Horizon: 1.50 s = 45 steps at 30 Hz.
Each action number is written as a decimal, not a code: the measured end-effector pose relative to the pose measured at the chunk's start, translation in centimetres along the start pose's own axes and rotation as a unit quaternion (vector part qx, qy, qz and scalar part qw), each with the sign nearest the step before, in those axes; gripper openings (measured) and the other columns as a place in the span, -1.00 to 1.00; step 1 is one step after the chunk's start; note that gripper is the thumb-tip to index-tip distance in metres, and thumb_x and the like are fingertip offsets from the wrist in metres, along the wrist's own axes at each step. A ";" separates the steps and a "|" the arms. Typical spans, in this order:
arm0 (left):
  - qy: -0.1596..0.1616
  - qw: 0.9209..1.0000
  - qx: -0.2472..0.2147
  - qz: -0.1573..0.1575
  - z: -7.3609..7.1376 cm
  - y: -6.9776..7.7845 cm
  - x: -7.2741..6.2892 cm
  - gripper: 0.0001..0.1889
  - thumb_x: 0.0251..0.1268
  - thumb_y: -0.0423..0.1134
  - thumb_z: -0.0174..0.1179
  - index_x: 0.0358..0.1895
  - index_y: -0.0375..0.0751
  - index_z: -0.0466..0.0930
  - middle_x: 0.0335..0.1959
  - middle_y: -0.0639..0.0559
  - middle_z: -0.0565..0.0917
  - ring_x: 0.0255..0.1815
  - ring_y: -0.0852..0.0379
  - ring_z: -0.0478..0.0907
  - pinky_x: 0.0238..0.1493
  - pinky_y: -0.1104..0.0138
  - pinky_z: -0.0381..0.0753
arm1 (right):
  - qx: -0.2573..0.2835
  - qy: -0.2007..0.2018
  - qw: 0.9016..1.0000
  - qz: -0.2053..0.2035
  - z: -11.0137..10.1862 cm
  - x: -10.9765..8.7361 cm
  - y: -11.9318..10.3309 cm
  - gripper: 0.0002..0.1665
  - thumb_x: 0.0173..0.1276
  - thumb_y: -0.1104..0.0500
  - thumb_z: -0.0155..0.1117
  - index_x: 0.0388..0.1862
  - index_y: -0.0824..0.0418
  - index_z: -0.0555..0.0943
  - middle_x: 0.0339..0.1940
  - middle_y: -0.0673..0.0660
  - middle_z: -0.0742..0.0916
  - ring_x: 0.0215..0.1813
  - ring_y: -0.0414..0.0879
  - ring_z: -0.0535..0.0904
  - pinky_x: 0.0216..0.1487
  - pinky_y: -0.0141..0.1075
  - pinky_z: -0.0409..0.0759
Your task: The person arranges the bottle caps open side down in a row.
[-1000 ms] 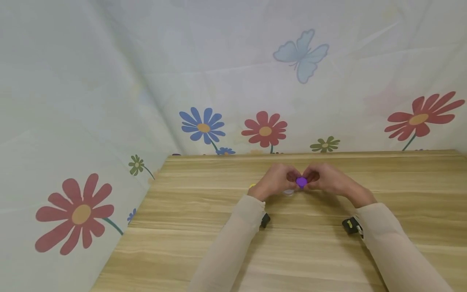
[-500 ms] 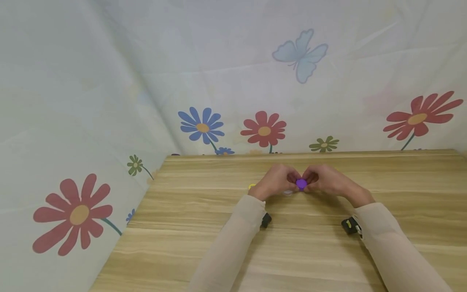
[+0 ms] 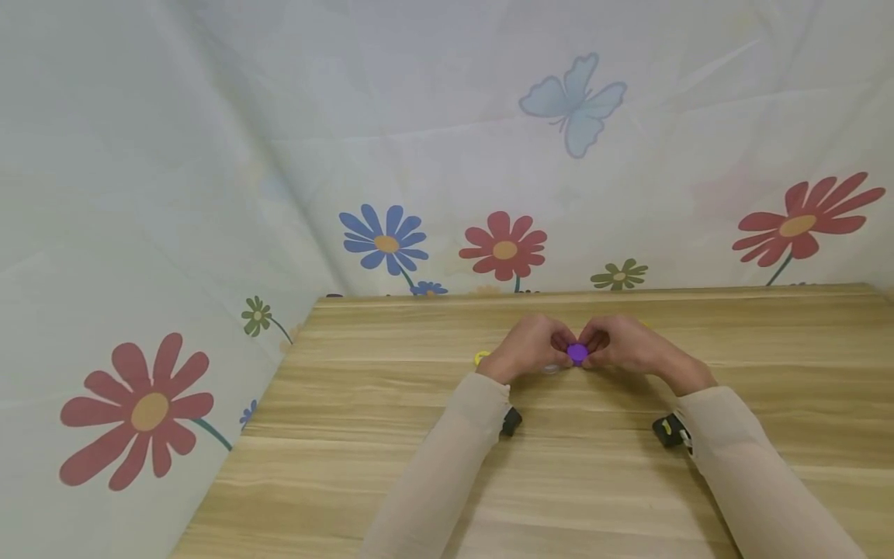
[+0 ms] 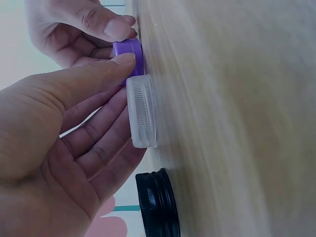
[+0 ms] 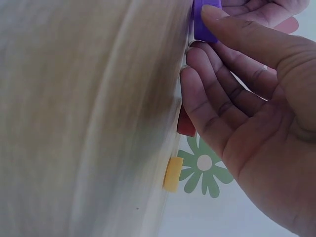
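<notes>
A purple ridged bottle cap [image 3: 577, 353] is held between both hands near the middle of the table. My left hand [image 3: 532, 348] pinches its left side, the thumb on the near face as the left wrist view shows. From the other side my right hand [image 3: 620, 341] pinches it with thumb and fingers. Down by the table surface, the cap sits close over the wood. A clear ridged cap [image 4: 142, 111] stands right beside the purple one, against the left fingers. Further left along the table is a black threaded cap [image 4: 158, 205], hidden behind the left hand in the head view.
A yellow cap [image 3: 482, 358] lies left of the left wrist. Behind the right hand are a red cap [image 5: 186, 122] and an orange-yellow cap [image 5: 173, 174]. The wooden table [image 3: 349, 435] ends at a flowered cloth wall [image 3: 433, 178] at the back and left.
Over the first half second the purple cap shifted slightly toward me, its top showing more. Both hands keep their grip and have barely moved; the head view drifted slightly.
</notes>
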State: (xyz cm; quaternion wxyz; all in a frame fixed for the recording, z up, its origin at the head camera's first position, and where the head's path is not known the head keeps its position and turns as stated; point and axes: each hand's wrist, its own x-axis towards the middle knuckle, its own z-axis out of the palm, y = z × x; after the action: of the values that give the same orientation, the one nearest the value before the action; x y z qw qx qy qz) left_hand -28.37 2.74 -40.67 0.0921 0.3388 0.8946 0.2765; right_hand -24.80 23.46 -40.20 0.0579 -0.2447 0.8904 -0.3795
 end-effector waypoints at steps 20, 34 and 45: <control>-0.007 1.000 0.025 0.003 -0.3 0.0 -0.2 -0.73 0.31 -0.27 0.54 0.05 -0.17 0.85 -0.11 0.13 0.84 -0.12 0.33 0.64 0.03 0.53 0.54 | -0.026 -0.012 0.999 0.027 0.0 0.1 -0.5 -0.71 0.27 0.35 0.60 -0.11 0.42 0.70 -0.24 0.13 0.77 -0.17 -0.02 0.68 -0.09 -0.16 0.68; 0.004 0.996 -0.084 -0.008 -0.7 -0.7 -0.2 -0.66 0.42 -0.14 0.45 0.14 -0.22 0.79 -0.04 0.10 0.82 -0.04 0.28 0.68 0.01 0.44 0.61 | -0.014 0.004 1.000 0.021 -0.9 -0.5 -0.5 -0.61 0.34 0.25 0.56 0.03 0.46 0.68 -0.13 0.17 0.78 -0.04 0.07 0.70 0.07 -0.02 0.68; 0.080 0.994 -0.073 0.000 -0.1 0.3 1.2 -0.60 0.45 -0.20 0.42 0.26 -0.25 0.72 0.10 -0.02 0.78 0.09 0.17 0.70 0.05 0.50 0.59 | -0.035 0.084 0.995 0.032 -2.2 -1.2 -0.1 -0.63 0.44 0.31 0.46 0.11 0.51 0.63 -0.10 0.27 0.77 -0.03 0.14 0.69 0.02 0.01 0.67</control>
State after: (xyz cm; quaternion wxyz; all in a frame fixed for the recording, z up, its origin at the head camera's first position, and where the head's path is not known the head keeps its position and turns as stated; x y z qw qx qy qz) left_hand -29.19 3.64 -40.39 0.0444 0.3078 0.8764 0.3677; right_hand -24.33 25.42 -38.65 -0.0135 -0.1857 0.9121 -0.3653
